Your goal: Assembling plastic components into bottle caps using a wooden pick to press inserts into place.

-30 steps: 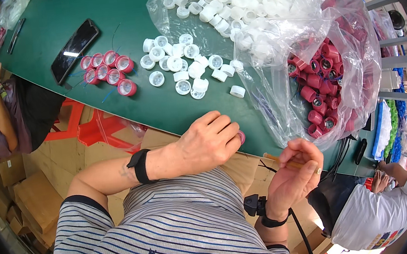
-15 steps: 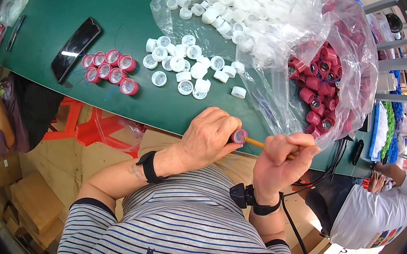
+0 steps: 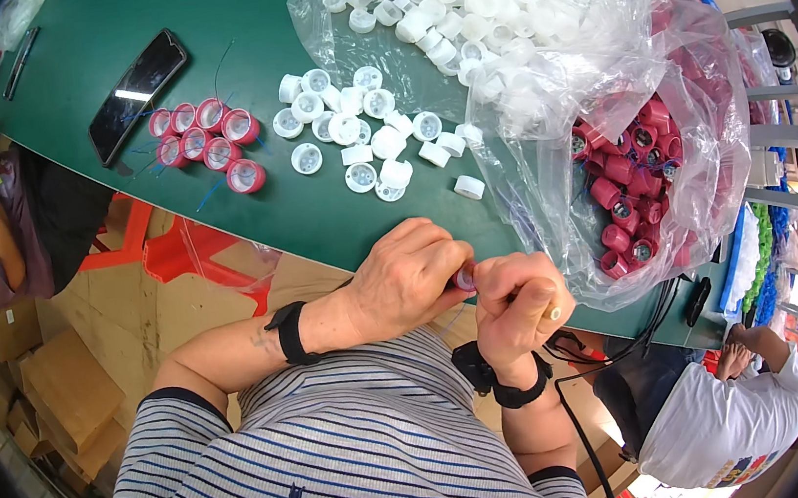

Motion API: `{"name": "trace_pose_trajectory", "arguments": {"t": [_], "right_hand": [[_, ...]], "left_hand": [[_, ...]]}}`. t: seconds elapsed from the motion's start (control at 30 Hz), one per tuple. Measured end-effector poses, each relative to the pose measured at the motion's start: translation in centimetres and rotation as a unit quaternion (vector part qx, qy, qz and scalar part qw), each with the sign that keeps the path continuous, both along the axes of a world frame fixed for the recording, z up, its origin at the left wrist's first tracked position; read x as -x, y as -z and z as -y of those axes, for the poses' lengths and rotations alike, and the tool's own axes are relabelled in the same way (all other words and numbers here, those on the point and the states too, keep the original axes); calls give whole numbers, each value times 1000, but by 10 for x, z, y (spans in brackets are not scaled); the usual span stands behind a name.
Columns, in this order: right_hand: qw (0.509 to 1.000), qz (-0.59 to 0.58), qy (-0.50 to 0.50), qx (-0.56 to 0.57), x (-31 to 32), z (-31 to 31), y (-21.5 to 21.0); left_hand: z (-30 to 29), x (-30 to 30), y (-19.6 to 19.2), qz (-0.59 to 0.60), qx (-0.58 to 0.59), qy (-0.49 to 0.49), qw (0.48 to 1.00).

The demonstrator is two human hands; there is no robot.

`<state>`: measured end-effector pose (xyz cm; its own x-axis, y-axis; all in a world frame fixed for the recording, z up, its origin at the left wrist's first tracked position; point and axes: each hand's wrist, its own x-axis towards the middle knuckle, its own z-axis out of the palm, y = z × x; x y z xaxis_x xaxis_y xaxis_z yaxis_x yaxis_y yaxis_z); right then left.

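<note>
both hands, left hand [image 3: 408,282] and right hand [image 3: 520,304], pinch a pink cap [image 3: 464,278] over the green table [image 3: 227,32]

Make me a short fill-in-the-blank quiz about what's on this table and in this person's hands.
1. The left hand pinches a small ____ cap against the right hand.
2. The table has a ____ top.
3. The loose caps lying beside the red caps are ____.
4. The black phone lies ____ of the row of red caps.

Missing words: red; green; white; left
</note>
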<state>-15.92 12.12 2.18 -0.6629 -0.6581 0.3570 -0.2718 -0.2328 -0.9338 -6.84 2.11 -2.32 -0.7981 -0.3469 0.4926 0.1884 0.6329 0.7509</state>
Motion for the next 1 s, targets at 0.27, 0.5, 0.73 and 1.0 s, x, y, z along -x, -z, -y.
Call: {"name": "trace_pose_trajectory", "arguments": {"t": [0.27, 0.5, 0.73, 1.0], "right_hand": [[984, -156, -78, 22, -9, -3, 2], [995, 62, 81, -10, 1, -6, 6], [975, 196, 18, 98, 4, -14, -5], [998, 36, 44, 18, -8, -11, 5]], "left_hand": [[-3, -1, 5, -17, -9, 4, 1000], [-3, 1, 9, -21, 36, -16, 999], [-3, -2, 7, -6, 30, -16, 999], [-3, 1, 7, -20, 41, -17, 999]]}}
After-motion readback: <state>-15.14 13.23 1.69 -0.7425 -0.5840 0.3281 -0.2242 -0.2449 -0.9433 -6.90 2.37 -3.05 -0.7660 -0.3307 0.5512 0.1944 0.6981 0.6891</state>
